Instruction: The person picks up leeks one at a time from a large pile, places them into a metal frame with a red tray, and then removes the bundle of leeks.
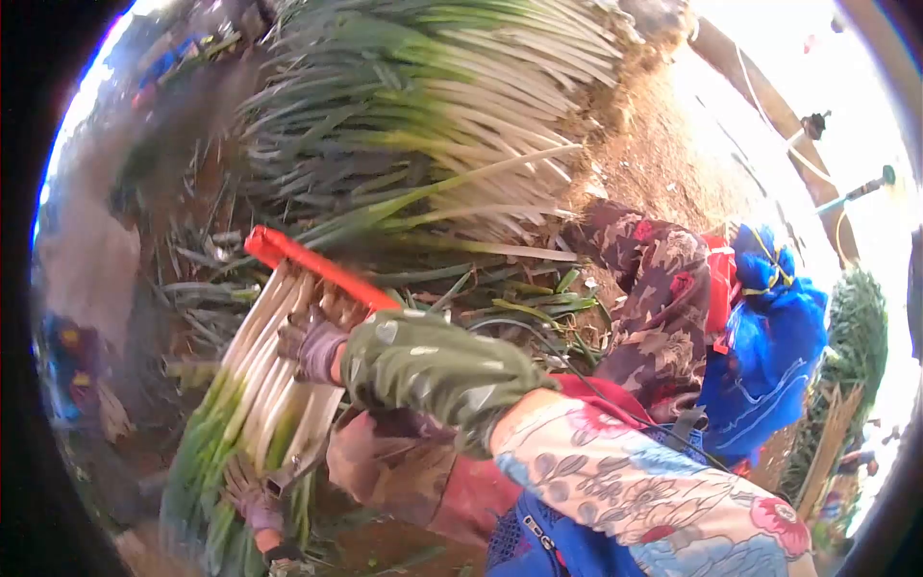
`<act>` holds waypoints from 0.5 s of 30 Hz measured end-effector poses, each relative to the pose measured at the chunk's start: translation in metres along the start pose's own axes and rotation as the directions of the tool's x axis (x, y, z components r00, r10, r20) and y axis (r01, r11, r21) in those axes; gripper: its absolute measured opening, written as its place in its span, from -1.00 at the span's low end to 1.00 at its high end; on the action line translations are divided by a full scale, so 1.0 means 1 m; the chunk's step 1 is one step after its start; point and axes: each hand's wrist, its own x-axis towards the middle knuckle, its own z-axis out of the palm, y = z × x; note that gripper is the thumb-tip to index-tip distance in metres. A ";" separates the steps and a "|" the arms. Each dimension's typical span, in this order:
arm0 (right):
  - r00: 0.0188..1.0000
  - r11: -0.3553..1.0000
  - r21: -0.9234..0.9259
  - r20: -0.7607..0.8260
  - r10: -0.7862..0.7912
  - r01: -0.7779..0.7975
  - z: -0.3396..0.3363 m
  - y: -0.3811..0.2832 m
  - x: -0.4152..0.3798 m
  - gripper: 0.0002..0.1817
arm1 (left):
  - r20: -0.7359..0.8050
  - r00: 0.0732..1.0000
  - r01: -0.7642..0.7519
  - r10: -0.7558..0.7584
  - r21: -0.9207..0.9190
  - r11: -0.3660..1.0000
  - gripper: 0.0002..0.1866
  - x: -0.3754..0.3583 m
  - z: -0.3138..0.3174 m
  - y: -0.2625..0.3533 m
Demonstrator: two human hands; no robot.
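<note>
A bundle of long green onions (260, 385) lies at the lower left, white stalks toward the top and green leaves toward the bottom. My right hand (317, 348), gloved and coming from a green sleeve, curls over its white stalks. Lower down, my left hand (250, 493), also gloved, rests on the leaves with fingers spread. Beside the left hand is a small metal-looking piece (280, 481) I cannot make out. An orange-red bar (317, 267) crosses the bundle's root end.
A large pile of green onions (433, 115) fills the upper middle, roots to the right. Camouflage-clad legs (659, 298) flank the bundle. A blue plastic bag (769, 356) lies at right, near more greens (856, 337). Loose leaves (538, 303) litter the soil.
</note>
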 end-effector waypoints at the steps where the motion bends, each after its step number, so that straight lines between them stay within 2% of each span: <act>1: 1.000 1.000 -0.004 0.014 0.006 -0.006 -0.001 0.001 0.000 -0.32 | -0.024 1.000 -0.006 0.007 0.024 1.000 -0.20 0.000 -0.004 0.003; 3: 1.000 0.998 0.066 0.012 0.021 -0.021 -0.001 0.003 -0.006 -0.33 | 0.157 0.986 0.040 -0.055 0.097 0.994 -0.18 0.001 -0.020 0.008; 4: 0.997 1.000 0.013 -0.081 -0.001 0.002 0.020 0.002 -0.004 -0.33 | 0.144 0.988 0.034 -0.053 0.130 0.991 -0.18 -0.002 -0.044 0.009; 6: 0.955 0.963 0.168 -0.246 -0.167 0.211 -0.008 0.011 -0.067 -0.36 | 0.393 0.919 -0.038 -0.012 0.119 0.992 -0.19 0.000 -0.090 0.020; 7: 0.927 0.893 0.326 -0.312 -0.209 0.311 -0.016 0.024 -0.097 -0.38 | 0.389 0.921 -0.040 -0.013 0.127 0.991 -0.19 0.007 -0.102 0.026; 8: 0.894 0.784 0.467 -0.379 -0.240 0.409 -0.020 0.038 -0.123 -0.41 | 0.263 0.956 -0.053 0.134 -0.294 0.954 -0.24 0.017 -0.109 0.029; 9: 0.879 0.768 0.474 -0.414 -0.237 0.431 -0.019 0.061 -0.144 -0.49 | 0.085 0.974 -0.103 0.210 -0.659 0.745 -0.28 0.027 -0.117 0.030; 10: 0.858 0.754 0.470 -0.455 -0.239 0.459 -0.016 0.087 -0.163 -0.56 | -0.121 0.973 -0.193 0.196 -0.895 0.403 -0.31 0.033 -0.125 0.031; 11: 0.821 0.786 0.422 -0.542 -0.180 0.451 -0.015 0.121 -0.180 -0.64 | -0.301 0.948 -0.302 0.104 -0.953 -0.003 -0.33 0.040 -0.140 0.037; 12: 0.947 0.905 0.385 -0.315 -0.058 0.184 -0.030 0.158 -0.195 -0.71 | -0.398 0.912 -0.399 0.096 -0.917 -0.001 -0.36 0.006 -0.203 0.094; 13: 0.966 0.954 0.301 -0.242 0.086 -0.009 -0.042 0.194 -0.205 -0.75 | -0.491 0.867 -0.493 0.086 -0.870 0.002 -0.38 -0.028 -0.266 0.152; 15: 0.902 0.918 0.123 -0.177 0.393 -0.376 -0.054 0.266 -0.211 -0.76 | -0.534 0.773 -0.446 0.342 -0.841 -0.306 -0.42 -0.040 -0.291 0.209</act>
